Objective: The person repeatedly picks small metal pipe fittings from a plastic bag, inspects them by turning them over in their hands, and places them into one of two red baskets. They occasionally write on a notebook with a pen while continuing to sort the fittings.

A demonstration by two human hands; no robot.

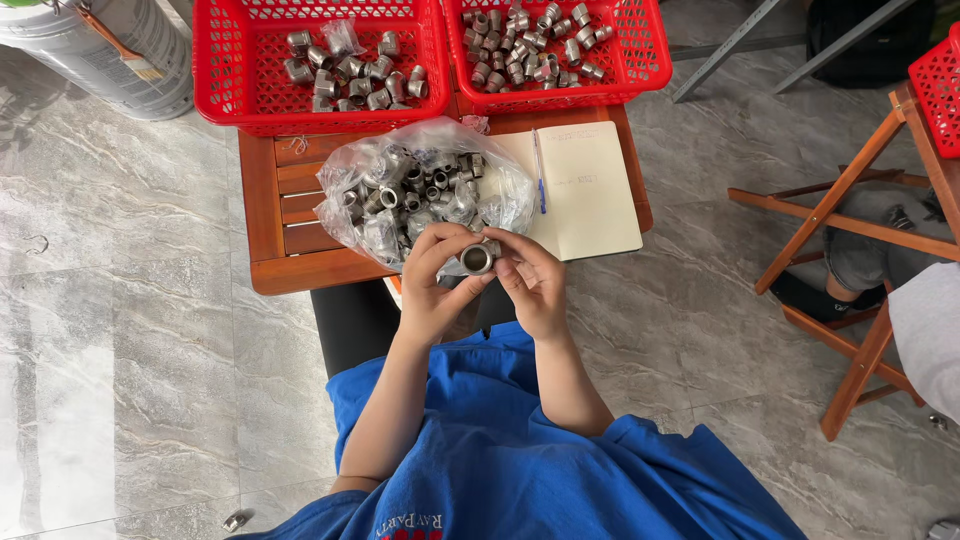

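A short grey metal fitting [478, 259] sits between both hands, held just over the near edge of the wooden table [262, 200], its round bore turned up toward the camera. The left hand [432, 285] curls its fingers over the top and left side of it, thumb underneath; the right hand [532, 280] pinches it from the right with closed fingertips. Both hands have hold of this one piece, fingers bent close around it.

Just beyond the hands lies a clear plastic bag [425, 190], open and slumped, full of similar fittings. Farther back stand two red baskets: the left basket [225, 70] holds a loose scatter of fittings, the right basket [640, 60] a denser pile. Judging from this, a good many pieces already lie in the baskets, while the bag looks far from emptied, so much handling seems to remain. An open notebook [590, 190] with a blue pen [538, 170] on it lies to the right of the bag, touching it.

What the hands are checking on the fitting is hard to tell; any thread inside is too small to make out. The bag's folds hide how many pieces it has. Both baskets are cut off at the top edge. At the right, a wooden stool [850, 230] and another person's leg [860, 255] show only in part.
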